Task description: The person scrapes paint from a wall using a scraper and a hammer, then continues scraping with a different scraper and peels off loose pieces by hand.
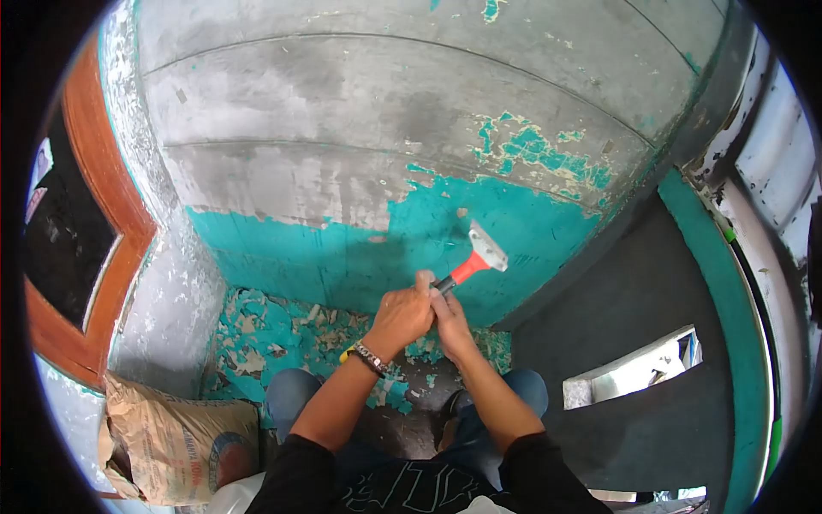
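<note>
A scraper [472,265] with a red and black handle and a wide metal blade is held out in front of me, its blade end pointing up and right. My right hand [450,325] is closed round the lower handle, thumb along it. Beside it my left hand [402,315], with a beaded bracelet and a yellow band at the wrist, is closed at the same handle end. Behind the blade is a wall whose lower part has turquoise paint [342,253]; bare grey plaster [300,94] shows above, with flaking turquoise patches [539,154] at upper right.
Turquoise paint flakes [253,343] cover the floor along the wall's foot. A brown paper sack [171,437] stands at lower left, near an orange-brown wooden frame [94,180]. To the right is a dark grey wall [634,300] with a slot-like opening [634,368].
</note>
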`<state>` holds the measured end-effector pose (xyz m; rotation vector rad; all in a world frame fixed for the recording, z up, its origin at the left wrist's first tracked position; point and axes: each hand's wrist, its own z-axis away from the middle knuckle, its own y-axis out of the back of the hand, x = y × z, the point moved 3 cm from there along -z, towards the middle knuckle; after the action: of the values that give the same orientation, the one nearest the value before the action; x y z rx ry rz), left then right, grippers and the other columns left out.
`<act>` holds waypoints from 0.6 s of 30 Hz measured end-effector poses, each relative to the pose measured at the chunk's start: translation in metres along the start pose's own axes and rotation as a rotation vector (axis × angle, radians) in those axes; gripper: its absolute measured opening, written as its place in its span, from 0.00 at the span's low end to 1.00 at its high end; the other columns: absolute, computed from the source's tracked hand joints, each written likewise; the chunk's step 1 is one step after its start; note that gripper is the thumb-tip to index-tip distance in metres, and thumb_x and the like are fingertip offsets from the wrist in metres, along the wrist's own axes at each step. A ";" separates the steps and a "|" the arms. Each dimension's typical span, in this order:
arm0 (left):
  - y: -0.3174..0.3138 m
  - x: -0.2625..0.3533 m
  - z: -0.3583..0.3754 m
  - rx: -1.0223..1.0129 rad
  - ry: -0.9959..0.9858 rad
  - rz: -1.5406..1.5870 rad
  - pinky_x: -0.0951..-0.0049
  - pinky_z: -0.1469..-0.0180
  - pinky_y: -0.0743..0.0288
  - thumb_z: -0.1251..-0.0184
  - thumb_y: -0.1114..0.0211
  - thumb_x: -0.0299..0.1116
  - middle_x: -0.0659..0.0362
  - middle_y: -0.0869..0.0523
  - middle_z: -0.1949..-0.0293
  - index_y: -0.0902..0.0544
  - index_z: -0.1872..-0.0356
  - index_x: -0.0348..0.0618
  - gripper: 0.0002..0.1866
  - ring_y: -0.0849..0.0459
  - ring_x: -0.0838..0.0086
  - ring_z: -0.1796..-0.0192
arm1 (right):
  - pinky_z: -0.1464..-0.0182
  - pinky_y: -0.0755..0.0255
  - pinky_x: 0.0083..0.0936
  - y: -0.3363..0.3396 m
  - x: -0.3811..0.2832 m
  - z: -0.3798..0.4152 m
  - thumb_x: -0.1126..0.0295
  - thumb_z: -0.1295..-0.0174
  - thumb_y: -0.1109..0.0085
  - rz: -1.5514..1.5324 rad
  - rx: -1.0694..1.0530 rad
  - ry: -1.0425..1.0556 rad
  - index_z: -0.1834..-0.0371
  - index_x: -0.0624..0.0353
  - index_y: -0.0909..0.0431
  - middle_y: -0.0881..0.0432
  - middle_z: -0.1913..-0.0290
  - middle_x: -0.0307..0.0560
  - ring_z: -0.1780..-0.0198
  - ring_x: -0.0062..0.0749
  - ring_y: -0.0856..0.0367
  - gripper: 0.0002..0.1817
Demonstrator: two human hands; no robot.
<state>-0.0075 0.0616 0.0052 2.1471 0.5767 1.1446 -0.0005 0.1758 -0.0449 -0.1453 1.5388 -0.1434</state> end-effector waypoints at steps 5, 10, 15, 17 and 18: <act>0.030 -0.030 0.014 -0.075 0.052 -0.266 0.55 0.69 0.26 0.38 0.40 0.37 0.50 0.18 0.75 0.35 0.55 0.39 0.18 0.17 0.54 0.71 | 0.52 0.28 0.39 -0.023 -0.028 -0.003 0.56 0.35 0.47 0.958 -0.212 -0.061 0.64 0.58 0.20 0.19 0.65 0.52 0.58 0.49 0.20 0.16; 0.059 -0.038 0.028 -0.043 0.020 -0.508 0.62 0.68 0.25 0.47 0.32 0.35 0.55 0.17 0.75 0.30 0.62 0.39 0.18 0.16 0.59 0.69 | 0.43 0.34 0.41 -0.054 -0.062 -0.001 0.67 0.52 0.38 1.157 -0.054 1.130 0.60 0.57 0.22 0.21 0.60 0.47 0.52 0.44 0.23 0.15; 0.071 -0.051 0.034 -0.012 -0.006 -0.566 0.62 0.66 0.27 0.51 0.29 0.37 0.56 0.17 0.74 0.27 0.62 0.42 0.19 0.16 0.59 0.69 | 0.48 0.34 0.40 -0.074 -0.025 -0.047 0.68 0.56 0.37 1.280 -0.400 0.994 0.63 0.55 0.24 0.24 0.62 0.43 0.53 0.41 0.25 0.14; 0.097 -0.050 0.035 0.040 -0.039 -0.523 0.62 0.66 0.27 0.52 0.28 0.38 0.56 0.17 0.74 0.26 0.61 0.43 0.20 0.17 0.60 0.70 | 0.51 0.33 0.40 -0.081 -0.040 -0.059 0.67 0.56 0.36 1.305 -0.448 0.969 0.66 0.55 0.24 0.25 0.65 0.43 0.55 0.40 0.25 0.13; 0.116 -0.051 0.036 0.060 0.060 -0.503 0.60 0.65 0.27 0.51 0.29 0.41 0.55 0.17 0.73 0.25 0.63 0.44 0.19 0.17 0.59 0.69 | 0.54 0.33 0.38 -0.083 -0.048 -0.067 0.67 0.57 0.35 1.311 -0.391 0.999 0.67 0.54 0.24 0.25 0.65 0.42 0.56 0.40 0.25 0.13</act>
<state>0.0057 -0.0640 0.0420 1.8629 1.1145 0.9175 -0.0685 0.1033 0.0159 0.7421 2.3147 1.2969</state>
